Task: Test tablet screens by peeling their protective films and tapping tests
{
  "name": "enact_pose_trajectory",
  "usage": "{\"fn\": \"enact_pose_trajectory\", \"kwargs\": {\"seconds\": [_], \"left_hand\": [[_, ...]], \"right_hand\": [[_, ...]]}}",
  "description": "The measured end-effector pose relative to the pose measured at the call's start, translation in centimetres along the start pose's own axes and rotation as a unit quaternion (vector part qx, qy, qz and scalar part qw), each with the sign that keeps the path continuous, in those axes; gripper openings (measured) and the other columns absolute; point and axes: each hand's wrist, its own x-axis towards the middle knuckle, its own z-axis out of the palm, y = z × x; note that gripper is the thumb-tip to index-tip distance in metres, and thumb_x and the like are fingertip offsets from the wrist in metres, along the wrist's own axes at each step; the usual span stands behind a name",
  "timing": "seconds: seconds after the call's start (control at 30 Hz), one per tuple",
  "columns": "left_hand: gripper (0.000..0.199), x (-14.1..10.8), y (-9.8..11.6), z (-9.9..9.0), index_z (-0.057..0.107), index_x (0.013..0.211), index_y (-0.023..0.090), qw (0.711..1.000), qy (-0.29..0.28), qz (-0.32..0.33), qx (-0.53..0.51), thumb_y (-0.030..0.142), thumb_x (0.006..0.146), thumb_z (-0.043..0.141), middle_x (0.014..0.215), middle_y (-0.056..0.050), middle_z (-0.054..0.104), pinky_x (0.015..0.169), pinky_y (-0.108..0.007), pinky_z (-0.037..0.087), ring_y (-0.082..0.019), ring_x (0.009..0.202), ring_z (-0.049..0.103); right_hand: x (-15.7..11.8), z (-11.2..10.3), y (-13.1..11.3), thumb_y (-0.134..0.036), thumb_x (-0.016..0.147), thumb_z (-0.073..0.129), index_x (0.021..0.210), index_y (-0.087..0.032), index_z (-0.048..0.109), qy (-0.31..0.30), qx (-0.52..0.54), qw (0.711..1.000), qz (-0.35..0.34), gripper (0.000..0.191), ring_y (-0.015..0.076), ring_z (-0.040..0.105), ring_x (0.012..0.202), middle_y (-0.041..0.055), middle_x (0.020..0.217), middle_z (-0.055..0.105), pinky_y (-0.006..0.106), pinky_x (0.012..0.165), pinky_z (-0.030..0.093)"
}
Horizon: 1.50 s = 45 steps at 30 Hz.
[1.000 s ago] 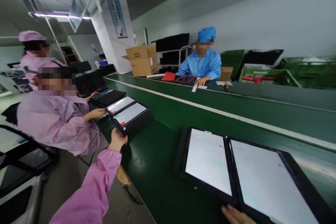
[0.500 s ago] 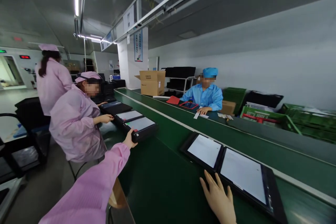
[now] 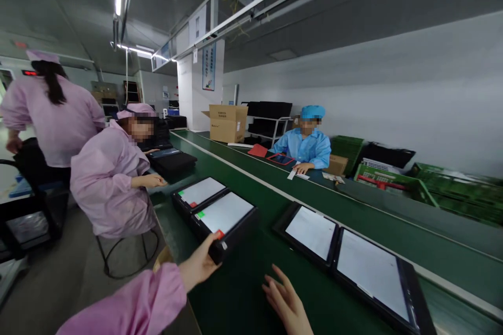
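My left hand [image 3: 202, 264] grips the near corner of a black tray [image 3: 238, 231] that carries two tablets with lit white screens. Red and green marks show at the ends of these screens. The nearer tablet [image 3: 223, 212] lies close to my fingers; the other tablet [image 3: 202, 191] is beyond it. My right hand [image 3: 286, 301] is held over the green work surface [image 3: 239, 293], fingers apart, with nothing in it. To its right lies a second black tray [image 3: 411, 282] with two white-screened tablets, apart from my hand.
A person in pink [image 3: 113, 178] sits at the left beside another black tray [image 3: 175, 163]. Behind, a second person in pink [image 3: 58, 110] stands. Across the line sits a person in blue [image 3: 304, 146]. A cardboard box [image 3: 228, 123] and green crates [image 3: 396, 186] stand farther back.
My left hand has drawn the tray with two tablets nearer and to the right, away from the seated person in pink. My right hand has shifted left, off the second tray.
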Motion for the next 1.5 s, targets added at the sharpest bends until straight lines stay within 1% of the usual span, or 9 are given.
{"fn": "enact_pose_trajectory", "kwargs": {"seconds": [0.13, 0.4, 0.53, 0.63, 0.83, 0.93, 1.03, 1.2, 1.5], "left_hand": [[0.049, -7.0, -7.9, -1.8, 0.067, 0.123, 0.008, 0.998, -0.023, -0.060, -0.010, 0.028, 0.084, 0.088, 0.114, -0.019, 0.079, 0.084, -0.034, 0.065, -0.028, 0.098, 0.079], [0.090, -15.6, -17.0, -4.1, 0.055, 0.145, 0.033, 0.952, -0.202, -0.179, 0.140, 0.078, 0.073, 0.083, 0.148, -0.012, 0.065, 0.117, -0.044, 0.049, -0.031, 0.133, 0.069], [0.077, -16.4, -14.5, -4.3, 0.073, 0.122, 0.023, 0.801, -0.359, -0.270, 0.396, 0.084, 0.074, 0.076, 0.116, -0.016, 0.081, 0.107, -0.046, 0.055, -0.031, 0.114, 0.077], [0.047, -15.0, -8.4, -3.6, 0.084, 0.099, 0.019, 0.709, -0.454, -0.165, 0.514, 0.063, 0.083, 0.083, 0.101, -0.013, 0.083, 0.091, -0.038, 0.060, -0.027, 0.096, 0.079], [0.037, -2.9, -0.5, -0.4, 0.080, 0.093, 0.021, 0.854, -0.159, 0.276, 0.411, 0.058, 0.087, 0.078, 0.107, -0.008, 0.081, 0.111, -0.044, 0.055, -0.029, 0.116, 0.072], [0.058, 2.1, -2.1, 2.9, 0.075, 0.120, 0.022, 0.867, -0.176, 0.227, 0.406, 0.071, 0.090, 0.066, 0.146, -0.014, 0.067, 0.124, -0.057, 0.042, -0.035, 0.145, 0.056], [0.073, 3.8, -4.7, 6.0, 0.067, 0.141, 0.025, 0.859, -0.230, 0.171, 0.425, 0.079, 0.097, 0.044, 0.161, -0.012, 0.056, 0.130, -0.055, 0.036, -0.032, 0.154, 0.048], [0.069, 2.5, -6.7, 8.2, 0.061, 0.150, 0.027, 0.844, -0.279, 0.134, 0.437, 0.073, 0.100, 0.048, 0.170, -0.005, 0.045, 0.136, -0.047, 0.026, -0.029, 0.162, 0.033], [0.081, 1.3, -6.8, 6.5, 0.032, 0.168, 0.036, 0.868, -0.239, 0.116, 0.419, 0.069, 0.098, 0.057, 0.175, 0.005, 0.034, 0.136, -0.040, 0.022, -0.027, 0.165, 0.026]], "right_hand": [[-1.5, 2.1, -3.0, -0.091, 0.071, 0.076, 0.171, -0.031, 0.004, 0.055, 0.257, 0.947, 0.185, 0.137, 0.0349, 0.069, 0.126, 0.0188, 0.149, 0.060, 0.051, 0.108, 0.056], [-9.3, -1.5, -4.7, -0.060, 0.071, 0.092, 0.168, -0.045, 0.016, 0.240, 0.200, 0.920, 0.235, 0.124, 0.0306, 0.076, 0.098, 0.0028, 0.126, 0.074, 0.042, 0.082, 0.066], [-13.6, -5.4, -4.9, -0.058, 0.075, 0.084, 0.166, -0.043, 0.025, 0.334, 0.155, 0.899, 0.238, 0.110, 0.0274, 0.076, 0.086, 0.0022, 0.119, 0.076, 0.037, 0.069, 0.065], [-16.2, -9.0, -4.9, -0.055, 0.077, 0.077, 0.162, -0.034, 0.040, 0.384, 0.109, 0.888, 0.227, 0.095, 0.0281, 0.075, 0.078, 0.0042, 0.107, 0.077, 0.039, 0.066, 0.064], [-20.9, -14.2, -5.3, -0.058, 0.077, 0.074, 0.142, -0.022, 0.064, 0.500, -0.113, 0.851, 0.116, 0.075, 0.0437, 0.055, 0.135, 0.0147, 0.140, 0.064, 0.064, 0.115, 0.044], [-22.2, -14.5, -6.3, -0.061, 0.087, 0.068, 0.136, -0.029, 0.070, 0.494, -0.223, 0.839, 0.043, 0.059, 0.0402, 0.037, 0.151, 0.0108, 0.153, 0.054, 0.062, 0.129, 0.018], [-22.0, -13.8, -7.2, -0.059, 0.103, 0.053, 0.124, -0.036, 0.078, 0.341, -0.370, 0.864, -0.002, 0.040, 0.0371, 0.051, 0.136, 0.0078, 0.145, 0.062, 0.063, 0.119, 0.033], [-20.3, -13.3, -8.1, -0.052, 0.114, 0.032, 0.137, -0.034, 0.072, 0.231, -0.607, 0.759, -0.043, 0.050, 0.0399, 0.050, 0.135, 0.0119, 0.158, 0.052, 0.066, 0.105, 0.042], [-29.6, -19.2, -6.4, -0.050, 0.110, 0.047, 0.123, -0.027, 0.075, 0.500, -0.553, 0.667, 0.017, 0.038, 0.0323, 0.066, 0.119, 0.0110, 0.131, 0.071, 0.052, 0.104, 0.049]]}}
